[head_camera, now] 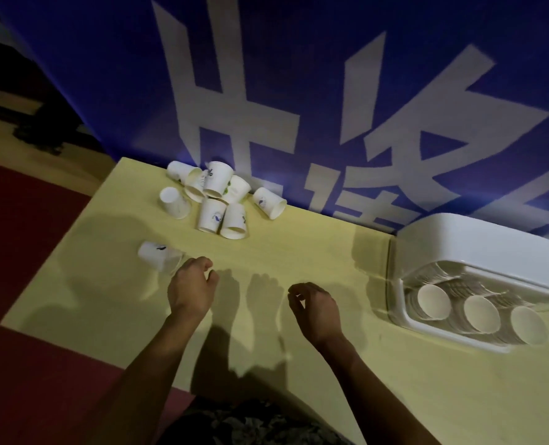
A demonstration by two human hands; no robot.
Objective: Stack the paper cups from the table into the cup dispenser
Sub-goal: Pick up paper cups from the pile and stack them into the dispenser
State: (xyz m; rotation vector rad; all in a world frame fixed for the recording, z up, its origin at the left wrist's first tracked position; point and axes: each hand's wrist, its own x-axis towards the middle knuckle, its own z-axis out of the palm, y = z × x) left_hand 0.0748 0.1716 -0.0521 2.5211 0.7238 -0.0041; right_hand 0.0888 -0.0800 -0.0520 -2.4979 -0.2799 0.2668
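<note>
1. A lone paper cup (160, 259) lies on its side on the worktop (299, 252), just beside the left hand (190, 285), up and to that hand's left. Its long axis runs from upper left to lower right: the closed base points away from the hand and the open mouth faces the knuckles.

2. The left hand hovers with fingers loosely curled and holds nothing. Whether a fingertip touches the cup's rim cannot be told; they look barely apart.

3. The right hand (315, 308) is also empty, fingers relaxed and bent, and lies nearer the cup dispenser (472, 261) than the lone cup. The left hand is clearly the nearer one to that cup.

4. A pile of paper cups (217, 197) lies farther back by the blue banner (299, 75), well apart from both hands, the cups tipped at mixed angles.

5. The dispenser sits at the right end of the worktop, its three rows of nested cups (478, 313) showing open mouths toward the person.

6. Judgement: the coming move probably falls to the left hand, a short reach up-left to the lone cup. Because the mouth faces the hand, a grip round the side wall seems likelier than one at the base, and the cup must then travel across the body to the right.
</note>
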